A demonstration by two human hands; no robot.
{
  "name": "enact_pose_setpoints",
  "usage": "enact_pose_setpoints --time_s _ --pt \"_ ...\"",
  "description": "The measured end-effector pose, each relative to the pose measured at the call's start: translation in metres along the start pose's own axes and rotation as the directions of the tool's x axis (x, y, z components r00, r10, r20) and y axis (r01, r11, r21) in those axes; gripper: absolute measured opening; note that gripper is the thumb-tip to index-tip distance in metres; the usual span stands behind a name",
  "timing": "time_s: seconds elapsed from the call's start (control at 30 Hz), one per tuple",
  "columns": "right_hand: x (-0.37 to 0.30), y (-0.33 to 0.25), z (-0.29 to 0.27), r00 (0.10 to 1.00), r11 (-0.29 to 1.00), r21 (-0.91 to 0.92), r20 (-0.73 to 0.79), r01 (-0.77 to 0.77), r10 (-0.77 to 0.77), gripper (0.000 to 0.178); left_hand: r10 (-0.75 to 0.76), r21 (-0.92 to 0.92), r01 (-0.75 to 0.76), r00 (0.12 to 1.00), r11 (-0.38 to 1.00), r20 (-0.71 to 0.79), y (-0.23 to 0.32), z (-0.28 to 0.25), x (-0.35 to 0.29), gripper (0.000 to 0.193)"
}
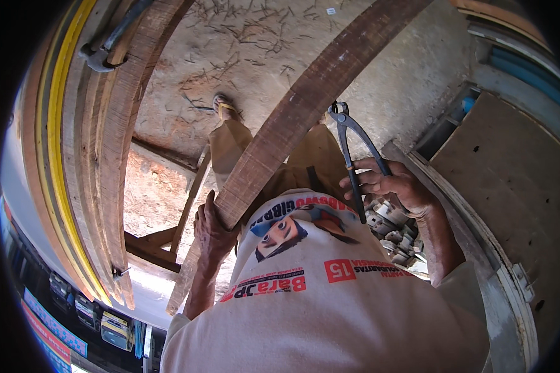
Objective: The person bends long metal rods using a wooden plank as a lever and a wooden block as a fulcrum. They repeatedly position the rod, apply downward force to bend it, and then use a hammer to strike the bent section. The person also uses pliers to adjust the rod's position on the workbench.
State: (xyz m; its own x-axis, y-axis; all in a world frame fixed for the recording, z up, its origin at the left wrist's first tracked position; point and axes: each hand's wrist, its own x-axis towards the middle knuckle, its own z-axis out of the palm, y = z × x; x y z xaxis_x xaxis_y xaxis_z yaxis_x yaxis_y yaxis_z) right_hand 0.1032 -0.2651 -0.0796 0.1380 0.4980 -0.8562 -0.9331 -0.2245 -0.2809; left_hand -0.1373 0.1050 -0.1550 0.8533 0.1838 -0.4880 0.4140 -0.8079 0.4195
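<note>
A long brown wooden plank [302, 102] runs from the far right down toward my waist, above my legs. My left hand [213, 230] is closed around its near end, thumb on the edge. My right hand [389, 186] holds a pair of dark metal pincers [353, 124] by the handles, to the right of the plank. The handles are spread apart, and the pincers' head points away from me, close to the plank's right edge. Nothing shows clearly between the jaws.
At left lies a row of long boards [115, 155], one bearing a yellow stripe [55, 133]. A claw hammer [102, 57] rests on them. Beside my right arm is a pile of wood offcuts [392, 227], next to a brown panel [498, 180]. Wood shavings [249, 50] litter the floor.
</note>
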Motion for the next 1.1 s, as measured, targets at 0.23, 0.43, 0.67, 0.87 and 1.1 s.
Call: enact_pose_setpoints --time_s 0.23,0.43,0.67,0.87,1.1 --pt "0.009 -0.005 -0.027 0.994 0.998 0.034 0.102 -0.046 0.042 0.064 0.005 -0.001 -0.005 1.000 1.000 -0.002 -0.001 0.001 0.000 0.108" --pt "0.021 0.008 -0.018 0.960 0.949 0.177 0.158 -0.260 0.233 0.043 -0.023 -0.009 0.023 0.999 1.000 0.023 -0.003 0.000 -0.002 0.107" --pt "0.030 0.030 0.042 0.981 0.997 0.069 -0.187 -0.030 0.043 0.050 -0.084 0.003 0.084 0.992 0.996 0.093 -0.002 -0.005 0.007 0.109" --pt "0.049 0.039 0.093 0.917 0.994 -0.059 -0.384 0.096 -0.111 0.050 -0.129 -0.043 0.141 0.969 0.989 0.209 -0.029 0.003 0.004 0.108" --pt "0.106 0.070 0.149 0.804 0.856 0.319 -0.571 0.407 -0.169 0.038 -0.020 -0.120 0.050 0.971 0.992 0.237 -0.044 0.001 0.011 0.101"
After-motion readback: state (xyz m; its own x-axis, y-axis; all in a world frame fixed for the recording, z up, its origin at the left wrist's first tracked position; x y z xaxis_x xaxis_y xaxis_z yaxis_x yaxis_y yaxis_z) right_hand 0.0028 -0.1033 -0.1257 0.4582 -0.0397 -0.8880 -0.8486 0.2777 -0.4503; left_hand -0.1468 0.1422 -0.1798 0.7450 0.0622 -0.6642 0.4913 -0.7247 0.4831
